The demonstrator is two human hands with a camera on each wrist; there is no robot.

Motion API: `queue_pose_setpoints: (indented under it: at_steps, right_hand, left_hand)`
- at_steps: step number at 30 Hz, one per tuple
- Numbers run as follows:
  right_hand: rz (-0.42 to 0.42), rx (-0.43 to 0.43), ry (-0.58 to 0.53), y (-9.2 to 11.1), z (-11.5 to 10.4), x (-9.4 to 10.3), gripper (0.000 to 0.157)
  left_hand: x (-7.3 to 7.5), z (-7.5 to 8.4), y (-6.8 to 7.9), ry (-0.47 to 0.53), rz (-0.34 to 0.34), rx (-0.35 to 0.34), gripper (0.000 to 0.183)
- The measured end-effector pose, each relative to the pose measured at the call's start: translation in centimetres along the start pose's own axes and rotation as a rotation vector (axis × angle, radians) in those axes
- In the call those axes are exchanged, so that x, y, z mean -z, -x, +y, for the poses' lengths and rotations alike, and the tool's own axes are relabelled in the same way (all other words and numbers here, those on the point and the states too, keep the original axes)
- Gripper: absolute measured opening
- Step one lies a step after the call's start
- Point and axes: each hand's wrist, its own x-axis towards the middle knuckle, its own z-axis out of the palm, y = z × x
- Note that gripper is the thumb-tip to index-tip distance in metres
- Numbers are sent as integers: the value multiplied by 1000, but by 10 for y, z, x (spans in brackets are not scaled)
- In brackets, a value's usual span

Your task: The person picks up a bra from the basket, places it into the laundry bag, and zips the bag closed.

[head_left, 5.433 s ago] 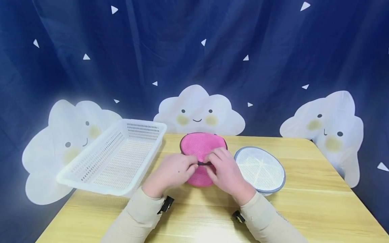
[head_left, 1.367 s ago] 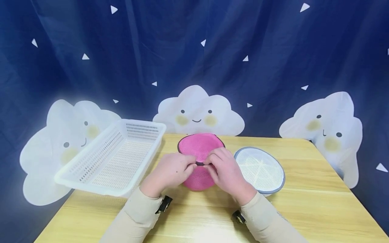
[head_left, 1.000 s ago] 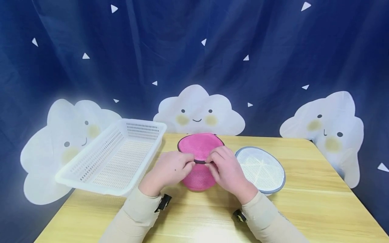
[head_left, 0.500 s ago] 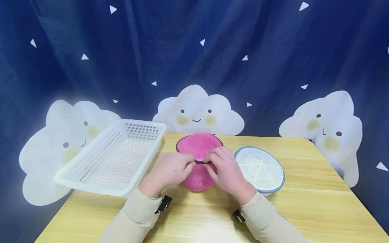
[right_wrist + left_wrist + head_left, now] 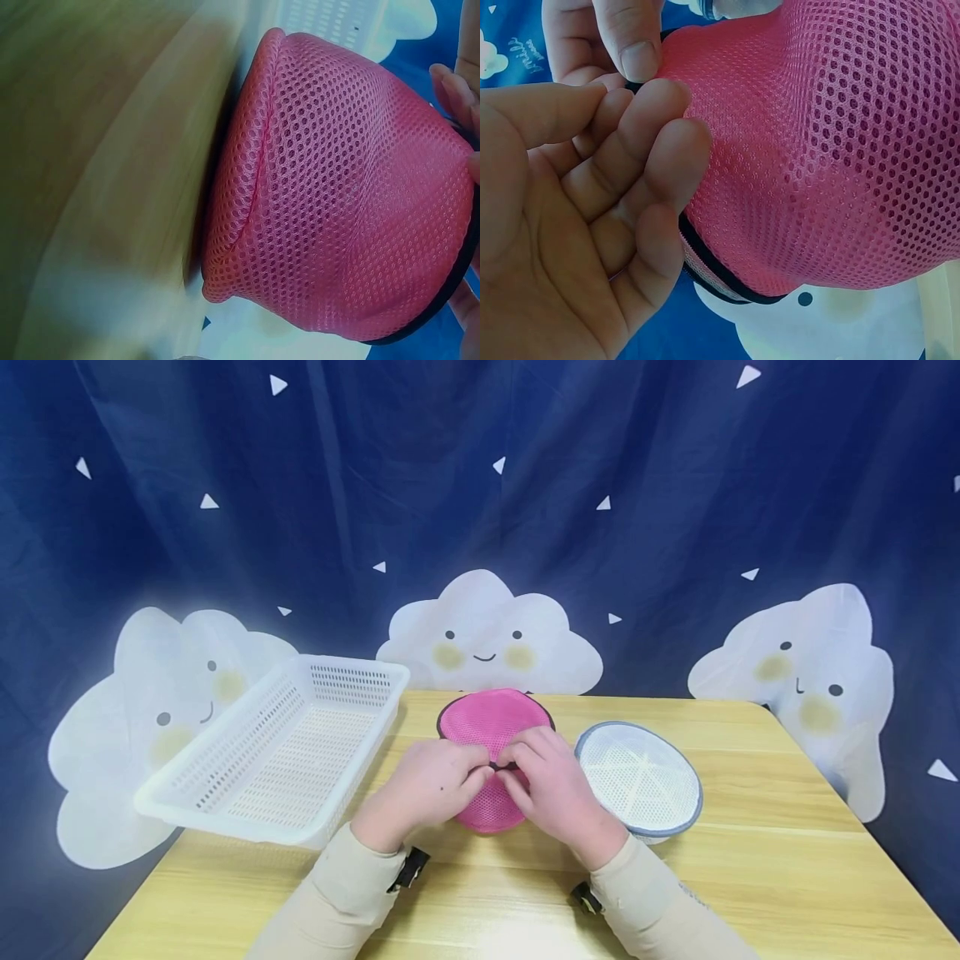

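Note:
A pink mesh laundry bag [image 5: 493,718] with a black trimmed rim stands upright at the middle of the table. My left hand [image 5: 433,783] pinches the near side of that rim between thumb and fingers. Close beside it, my right hand [image 5: 553,787] pinches the same rim, the fingertips of both hands almost meeting. In the left wrist view the black edging with a zipper tape [image 5: 716,266] runs out below my fingers. The right wrist view shows the bag's rounded mesh side [image 5: 330,187] and its base near the table. Between the hands, fingers hide the rim.
To the left stands a white plastic basket [image 5: 351,789] with slotted walls. A white mesh bag [image 5: 641,777] with a grey-blue rim sits right of the pink bag, close to my right hand. The wooden table [image 5: 780,860] ends at a dark blue curtain with cloud faces.
Over the last half second my hands have come closer together along the rim, the left shifting right and the right slightly left. Basket and white bag stay put.

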Motion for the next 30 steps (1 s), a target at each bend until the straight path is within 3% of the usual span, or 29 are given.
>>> queue_pose_setpoints:
  at_steps: [30]
  right_hand:
    - [6,-12,-5,-3,4,5,20]
  left_hand:
    - [6,-7,2,20,31,-7,31]
